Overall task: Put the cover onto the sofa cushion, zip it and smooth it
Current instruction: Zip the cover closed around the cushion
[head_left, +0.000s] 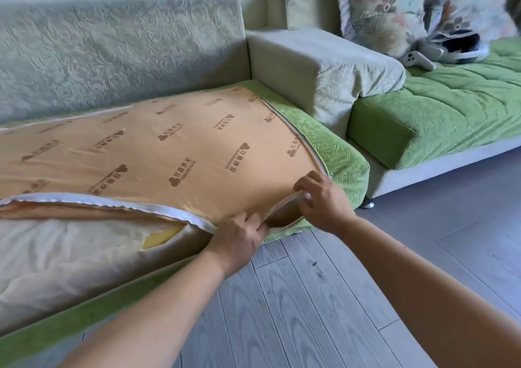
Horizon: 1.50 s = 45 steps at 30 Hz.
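While the fingers of your left hand (239,235) curl round the loose edge of the cover (169,153), those of your right hand (321,201) pinch the zip (308,147) just beside, at the near right corner of the cushion (56,255) on the sofa (112,51).

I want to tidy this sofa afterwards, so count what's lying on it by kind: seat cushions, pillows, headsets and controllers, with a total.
Seat cushions: 2, the cushion half in its cover and the green cushion at right
Floral pillow: 1
Headset: 1
Controller: 1
Total: 5
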Each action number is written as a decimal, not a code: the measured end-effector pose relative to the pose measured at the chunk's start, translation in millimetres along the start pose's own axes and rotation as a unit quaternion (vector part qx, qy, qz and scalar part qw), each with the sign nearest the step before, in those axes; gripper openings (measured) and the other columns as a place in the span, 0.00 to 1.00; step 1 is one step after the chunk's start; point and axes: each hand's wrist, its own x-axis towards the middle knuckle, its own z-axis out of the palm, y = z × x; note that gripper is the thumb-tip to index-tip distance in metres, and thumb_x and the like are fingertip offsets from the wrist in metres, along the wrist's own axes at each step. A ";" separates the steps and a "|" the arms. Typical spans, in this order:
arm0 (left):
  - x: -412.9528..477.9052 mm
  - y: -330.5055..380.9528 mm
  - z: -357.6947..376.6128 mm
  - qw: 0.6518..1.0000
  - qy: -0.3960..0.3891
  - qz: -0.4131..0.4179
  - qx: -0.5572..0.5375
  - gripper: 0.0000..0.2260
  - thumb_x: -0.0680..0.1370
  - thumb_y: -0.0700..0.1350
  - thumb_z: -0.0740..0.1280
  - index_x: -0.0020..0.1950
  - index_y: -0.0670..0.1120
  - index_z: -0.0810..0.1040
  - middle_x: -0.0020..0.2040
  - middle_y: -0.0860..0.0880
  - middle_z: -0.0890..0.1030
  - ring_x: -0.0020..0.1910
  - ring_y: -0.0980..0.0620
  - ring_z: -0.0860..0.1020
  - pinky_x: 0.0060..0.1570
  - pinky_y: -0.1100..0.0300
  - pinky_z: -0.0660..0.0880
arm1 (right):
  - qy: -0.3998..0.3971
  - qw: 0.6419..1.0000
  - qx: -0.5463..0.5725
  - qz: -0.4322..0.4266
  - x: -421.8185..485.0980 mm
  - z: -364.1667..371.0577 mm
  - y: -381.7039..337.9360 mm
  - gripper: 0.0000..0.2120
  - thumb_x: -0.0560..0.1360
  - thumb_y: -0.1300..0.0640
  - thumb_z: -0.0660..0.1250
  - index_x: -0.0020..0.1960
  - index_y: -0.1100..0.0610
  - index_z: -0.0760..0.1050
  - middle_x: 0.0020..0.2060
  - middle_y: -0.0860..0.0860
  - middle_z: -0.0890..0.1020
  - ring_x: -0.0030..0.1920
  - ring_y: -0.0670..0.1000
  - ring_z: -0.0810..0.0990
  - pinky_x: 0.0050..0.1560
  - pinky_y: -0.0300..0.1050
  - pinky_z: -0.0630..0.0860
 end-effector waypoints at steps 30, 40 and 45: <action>-0.2 -4.9 -10.5 0.998 0.015 0.048 -0.038 0.15 0.65 0.35 0.50 0.30 0.44 0.75 0.27 0.47 0.73 0.23 0.50 0.70 0.21 0.66 0.64 | -0.114 0.956 -0.180 0.203 13.9 -21.4 12.7 0.16 0.74 0.65 0.56 0.29 0.57 0.60 0.26 0.51 0.67 0.34 0.55 0.74 0.33 0.42 0.68; -2.7 -7.8 -12.8 0.998 0.018 0.043 -0.041 0.08 0.58 0.33 0.60 0.30 0.43 0.76 0.29 0.47 0.74 0.24 0.50 0.72 0.21 0.65 0.69 | -0.277 0.870 -0.404 -0.049 31.1 -66.6 21.0 0.14 0.75 0.65 0.55 0.56 0.57 0.74 0.50 0.51 0.80 0.51 0.52 0.79 0.42 0.40 0.68; -3.7 -8.1 -8.2 0.998 0.005 0.063 -0.005 0.08 0.56 0.33 0.60 0.30 0.44 0.74 0.28 0.47 0.72 0.25 0.49 0.71 0.20 0.63 0.69 | -0.365 0.826 -0.427 -0.046 55.2 -63.2 16.7 0.14 0.74 0.65 0.56 0.54 0.57 0.76 0.35 0.47 0.72 0.44 0.52 0.75 0.42 0.42 0.71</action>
